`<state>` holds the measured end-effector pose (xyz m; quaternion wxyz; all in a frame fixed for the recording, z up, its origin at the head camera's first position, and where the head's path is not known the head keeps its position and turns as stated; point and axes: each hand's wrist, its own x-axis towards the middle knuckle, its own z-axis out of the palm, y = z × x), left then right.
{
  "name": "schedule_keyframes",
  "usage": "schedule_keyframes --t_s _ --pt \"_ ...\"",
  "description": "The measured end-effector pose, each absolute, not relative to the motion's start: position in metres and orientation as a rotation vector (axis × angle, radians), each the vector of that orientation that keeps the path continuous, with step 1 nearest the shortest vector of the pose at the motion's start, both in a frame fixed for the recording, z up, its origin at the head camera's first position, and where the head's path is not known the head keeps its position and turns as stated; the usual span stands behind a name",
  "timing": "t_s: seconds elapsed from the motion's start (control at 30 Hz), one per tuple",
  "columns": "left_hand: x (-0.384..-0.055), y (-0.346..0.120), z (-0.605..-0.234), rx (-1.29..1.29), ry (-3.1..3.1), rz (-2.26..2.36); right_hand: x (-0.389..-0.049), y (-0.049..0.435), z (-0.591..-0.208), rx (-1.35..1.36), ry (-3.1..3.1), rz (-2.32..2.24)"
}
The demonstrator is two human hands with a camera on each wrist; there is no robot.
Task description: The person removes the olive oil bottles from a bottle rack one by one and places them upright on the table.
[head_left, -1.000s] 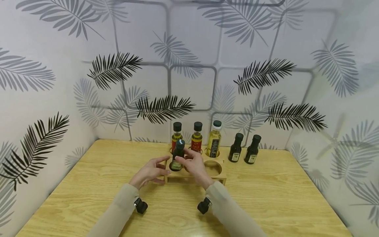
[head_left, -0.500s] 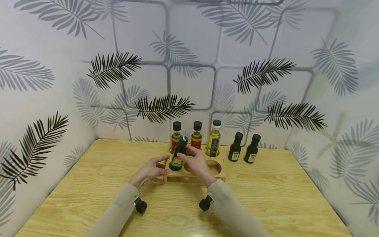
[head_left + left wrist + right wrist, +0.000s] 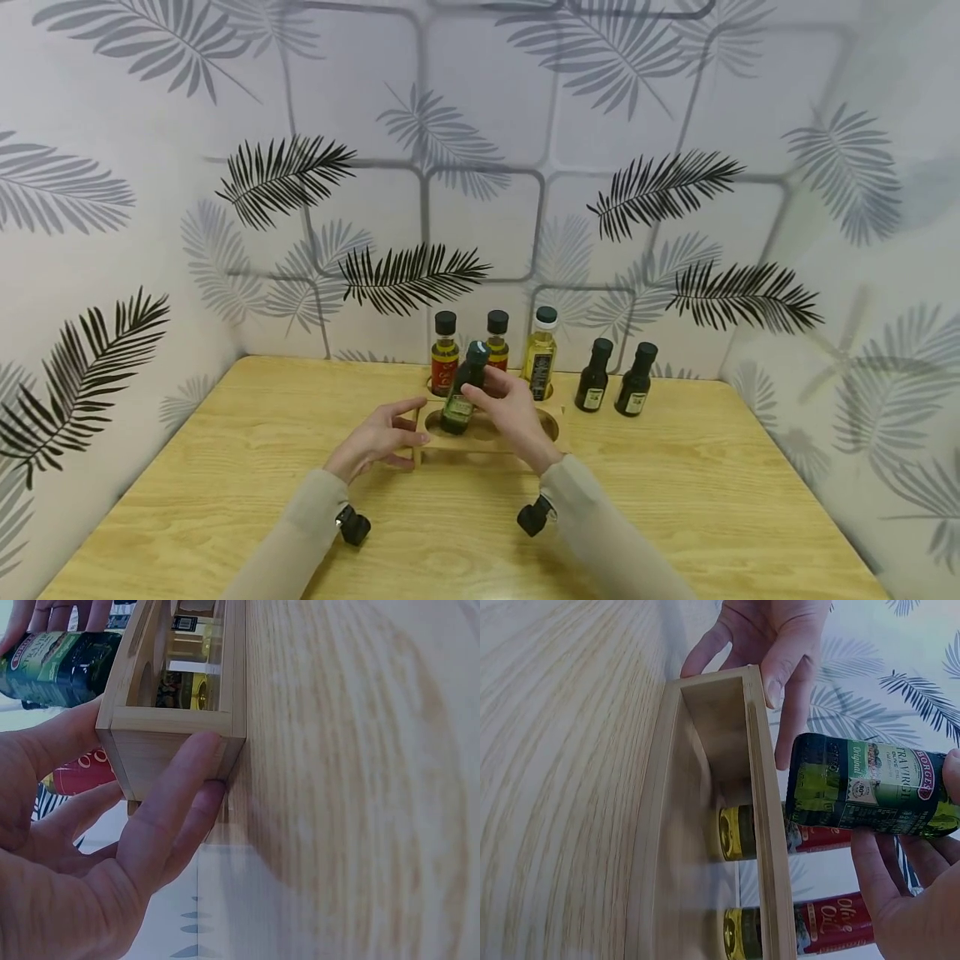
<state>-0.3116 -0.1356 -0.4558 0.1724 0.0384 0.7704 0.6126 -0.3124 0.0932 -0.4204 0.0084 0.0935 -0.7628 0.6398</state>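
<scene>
My right hand pinches a dark green olive oil bottle, its cap leaning to the right. In the right wrist view the bottle is apart from the wooden rack, above its front tier. My left hand rests against the rack's left end, fingers mostly straight. The left wrist view has the thumb at the rack's top edge and fingertips on its end panel. Two red-labelled olive oil bottles and a yellow oil bottle stand in the rack's back row.
Two small dark bottles stand on the wooden table to the right of the rack. A wall with leaf patterns rises right behind the table's back edge. Round holes show in the rack's front tier.
My right hand has moved the green olive oil bottle rightward, away from the front-left hole, and its cap tilts further right. My left hand stays at the rack's end.
</scene>
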Motion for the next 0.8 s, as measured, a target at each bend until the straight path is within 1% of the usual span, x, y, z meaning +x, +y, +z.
schedule_keyframes --t_s 0.17,0.3,0.47,0.8 --pt "-0.312 -0.135 -0.457 0.128 2.189 1.756 -0.311 0.105 -0.417 0.271 -2.327 2.103" --pt "-0.311 -0.135 -0.456 0.133 2.195 1.747 -0.313 0.116 -0.418 0.305 -2.265 2.175" --pt "-0.309 -0.138 -0.456 0.129 2.200 1.735 -0.313 0.131 -0.419 0.295 -2.259 2.139" --pt "-0.308 -0.139 -0.457 0.151 2.207 1.736 -0.313 0.162 -0.408 0.256 -2.384 2.019"
